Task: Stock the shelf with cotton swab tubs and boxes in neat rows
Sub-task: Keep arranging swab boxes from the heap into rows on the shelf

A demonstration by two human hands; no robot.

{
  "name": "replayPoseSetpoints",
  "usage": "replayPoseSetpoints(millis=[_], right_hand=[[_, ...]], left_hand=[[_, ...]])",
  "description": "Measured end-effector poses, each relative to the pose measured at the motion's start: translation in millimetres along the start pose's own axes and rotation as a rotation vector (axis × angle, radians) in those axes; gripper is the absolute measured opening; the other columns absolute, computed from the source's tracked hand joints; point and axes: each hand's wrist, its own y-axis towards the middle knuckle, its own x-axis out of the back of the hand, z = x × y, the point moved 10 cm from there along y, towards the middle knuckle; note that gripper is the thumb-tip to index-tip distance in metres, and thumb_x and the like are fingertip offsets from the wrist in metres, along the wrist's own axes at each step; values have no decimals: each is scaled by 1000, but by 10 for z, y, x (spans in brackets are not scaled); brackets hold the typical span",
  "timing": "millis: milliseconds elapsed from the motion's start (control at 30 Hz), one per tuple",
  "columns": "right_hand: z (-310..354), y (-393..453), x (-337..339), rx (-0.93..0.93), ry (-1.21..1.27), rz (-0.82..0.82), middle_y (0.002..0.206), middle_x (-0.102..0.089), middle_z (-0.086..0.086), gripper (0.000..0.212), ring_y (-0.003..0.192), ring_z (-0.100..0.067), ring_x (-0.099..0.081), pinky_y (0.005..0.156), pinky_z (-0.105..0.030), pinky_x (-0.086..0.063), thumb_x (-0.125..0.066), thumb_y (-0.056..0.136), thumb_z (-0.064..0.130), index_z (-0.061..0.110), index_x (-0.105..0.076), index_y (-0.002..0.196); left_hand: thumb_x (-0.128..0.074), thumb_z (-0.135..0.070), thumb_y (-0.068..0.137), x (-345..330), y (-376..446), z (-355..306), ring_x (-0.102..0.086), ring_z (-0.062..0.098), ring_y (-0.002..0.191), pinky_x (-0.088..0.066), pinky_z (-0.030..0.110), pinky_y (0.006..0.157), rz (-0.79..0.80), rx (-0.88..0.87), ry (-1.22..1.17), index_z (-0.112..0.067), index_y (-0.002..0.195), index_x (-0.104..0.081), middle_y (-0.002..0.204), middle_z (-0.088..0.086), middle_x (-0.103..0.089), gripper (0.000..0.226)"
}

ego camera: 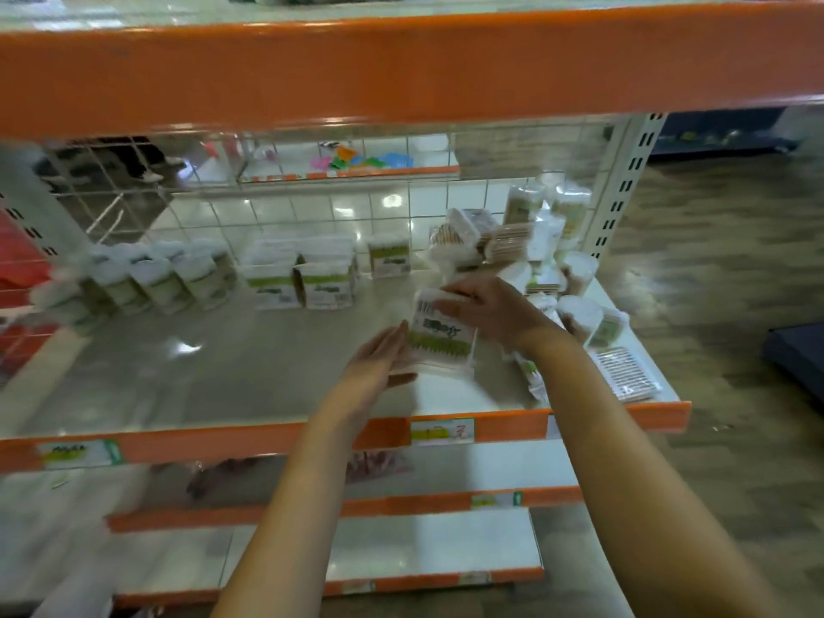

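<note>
Holding swab box (439, 336) above shelf (223, 372) mid-front: left hand (379, 359) flat against side, right hand (481, 310) gripping top. Set upright beside boxed row (307, 278) toward back edge, label forward.

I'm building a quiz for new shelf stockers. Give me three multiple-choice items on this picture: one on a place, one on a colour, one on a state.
1. Where does the unsorted pile lie on the shelf?
A right end
B left end
C middle front

2. What colour is the shelf's front edge?
A blue
B orange
C green

3. What holds the clear box?
A left hand alone
B nothing
C both hands

Answers: 1 A, packs heap beside the right upright. 2 B, orange strip with price labels. 3 C, right hand grips its top, left supports its side.
</note>
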Motion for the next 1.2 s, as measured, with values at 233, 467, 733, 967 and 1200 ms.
replayPoseSetpoints(millis=[233,467,733,967,1200], right_hand=[[32,65,-297,-11,-51,22,82,-64,12,16,75,-4,-61,70,-25,-49,-57,93,30,20,-67,99],[-21,22,-449,-59,-16,54,94,-62,6,28,86,-13,-59,74,-22,-49,-57,92,28,13,-61,116],[-109,-6,-514,-132,123,97,100,-57,13,43,94,-11,-59,77,-24,-53,-64,87,32,20,-50,127],[-96,-45,-714,-122,83,214,94,-62,9,12,83,-9,-61,65,-15,-51,-59,91,16,16,-58,104],[-325,-66,-667,-182,272,123,99,-64,1,12,93,-16,-62,77,-22,-56,-56,92,9,10,-59,104]], left_hand=[[-54,-10,91,160,-83,241,-65,14,73,-53,28,73,33,42,-232,-8,95,-61,80,6,-68,9],[-53,-10,91,325,-74,309,-65,18,77,-54,30,69,-49,76,-456,-8,92,-62,81,6,-70,9],[-61,-16,88,556,-11,-81,-64,15,78,-52,27,75,-60,-32,-128,-17,88,-64,75,-3,-71,3],[-64,-33,87,443,10,-452,-59,4,80,-41,17,64,22,-182,508,-25,104,-63,89,-13,-65,19],[-65,-14,86,583,84,-252,-65,9,88,-54,16,79,47,-94,260,-12,109,-61,98,0,-67,23]])
